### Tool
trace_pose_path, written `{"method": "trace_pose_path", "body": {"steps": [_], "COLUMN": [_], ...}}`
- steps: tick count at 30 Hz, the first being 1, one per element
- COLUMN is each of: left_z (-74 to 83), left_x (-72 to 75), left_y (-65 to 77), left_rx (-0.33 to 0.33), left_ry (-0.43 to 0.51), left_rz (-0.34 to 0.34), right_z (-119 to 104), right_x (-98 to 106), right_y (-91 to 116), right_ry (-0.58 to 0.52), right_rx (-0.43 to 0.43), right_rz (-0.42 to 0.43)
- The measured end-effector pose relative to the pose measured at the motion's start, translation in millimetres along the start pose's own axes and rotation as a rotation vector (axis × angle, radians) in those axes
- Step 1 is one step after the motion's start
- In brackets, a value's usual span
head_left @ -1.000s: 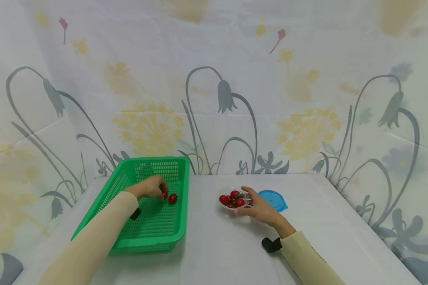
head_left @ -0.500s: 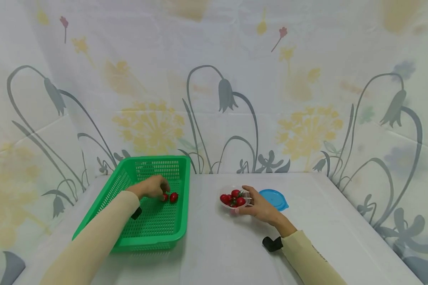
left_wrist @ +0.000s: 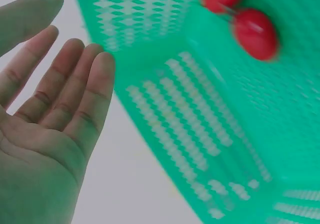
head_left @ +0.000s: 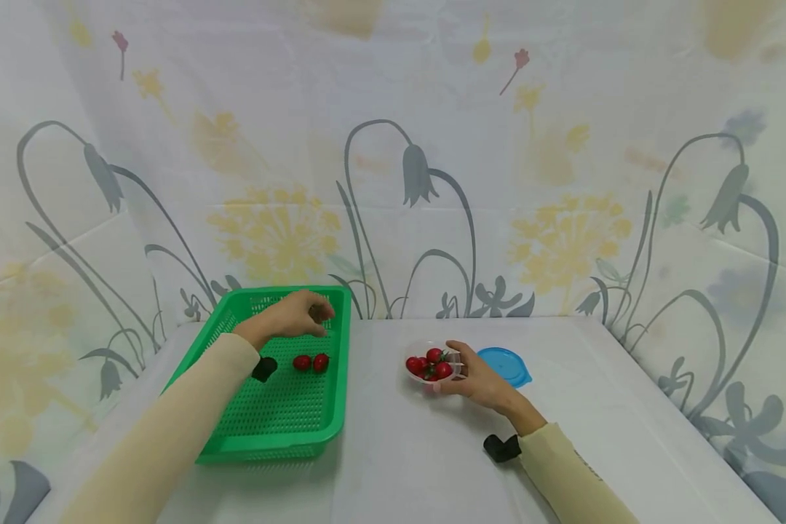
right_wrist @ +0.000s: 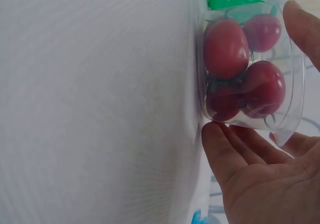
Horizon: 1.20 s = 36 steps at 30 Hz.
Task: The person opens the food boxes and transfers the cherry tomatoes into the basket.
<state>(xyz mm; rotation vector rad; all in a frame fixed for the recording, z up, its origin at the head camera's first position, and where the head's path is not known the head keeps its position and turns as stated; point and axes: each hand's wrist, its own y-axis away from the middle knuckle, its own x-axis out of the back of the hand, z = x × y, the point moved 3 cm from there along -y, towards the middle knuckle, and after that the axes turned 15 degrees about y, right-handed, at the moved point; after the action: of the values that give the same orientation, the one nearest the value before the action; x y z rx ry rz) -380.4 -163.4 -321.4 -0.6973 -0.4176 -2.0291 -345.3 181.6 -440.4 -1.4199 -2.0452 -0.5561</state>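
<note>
My left hand (head_left: 295,316) hovers over the green plastic basket (head_left: 338,397), holding nothing. In the left wrist view its fingers (left_wrist: 75,96) look fairly straight, with the thumb apart from them. Below it, two red cherry tomatoes (head_left: 302,362) lie side by side on the basket floor. My right hand (head_left: 481,382) grips a clear plastic container (right_wrist: 298,86) by its side, thumb and fingers around it. Inside the container are several cherry tomatoes (right_wrist: 226,48) with green stems. As the right wrist view shows, the container's base is at the white tabletop.
A round blue lid (head_left: 506,365) lies on the white tabletop (head_left: 406,458), just behind the right hand. The basket takes up the left side with raised walls. A flower-printed cloth (head_left: 393,240) hangs behind the table.
My left hand has let go of a cherry tomato on the basket floor, beside another one, and risen away from it. The right hand still holds the container in the same place.
</note>
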Motion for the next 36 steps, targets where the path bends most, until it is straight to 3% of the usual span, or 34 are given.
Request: {"method": "trace_pose_path", "body": {"steps": [4, 10, 18, 22, 27, 31, 36], "left_z": [26.0, 57.5, 84.2, 87.3, 79.2, 73.6, 71.0], "left_x": [-10.3, -36.9, -73.7, -92.3, -112.0, -123.0, -131.9], "left_y": [-10.7, -30.7, -53.4, -63.0, -74.5, -78.1, -79.1], "left_rx": [-0.052, -0.120, -0.145, -0.107, -0.067, -0.010, 0.047], "left_ry": [-0.002, -0.050, -0.124, -0.100, -0.088, -0.140, -0.135], "left_rz": [0.003, -0.032, -0.094, -0.125, -0.158, -0.184, -0.210], "right_z": [1.2, 3.6, -0.2, -0.2, 1.2, 0.6, 1.3], "right_x": [-0.2, -1.4, -0.3, 0.1, -2.0, -3.0, -2.8], "right_y": [-0.9, -1.3, 0.2, 0.8, 0.0, -0.2, -1.2], "right_ry": [-0.002, -0.005, -0.027, -0.015, 0.005, 0.007, -0.011], "right_rx": [-0.001, 0.000, 0.003, 0.007, 0.001, 0.005, 0.014], "right_rz": [-0.005, -0.002, 0.007, 0.007, -0.005, -0.016, -0.010]}}
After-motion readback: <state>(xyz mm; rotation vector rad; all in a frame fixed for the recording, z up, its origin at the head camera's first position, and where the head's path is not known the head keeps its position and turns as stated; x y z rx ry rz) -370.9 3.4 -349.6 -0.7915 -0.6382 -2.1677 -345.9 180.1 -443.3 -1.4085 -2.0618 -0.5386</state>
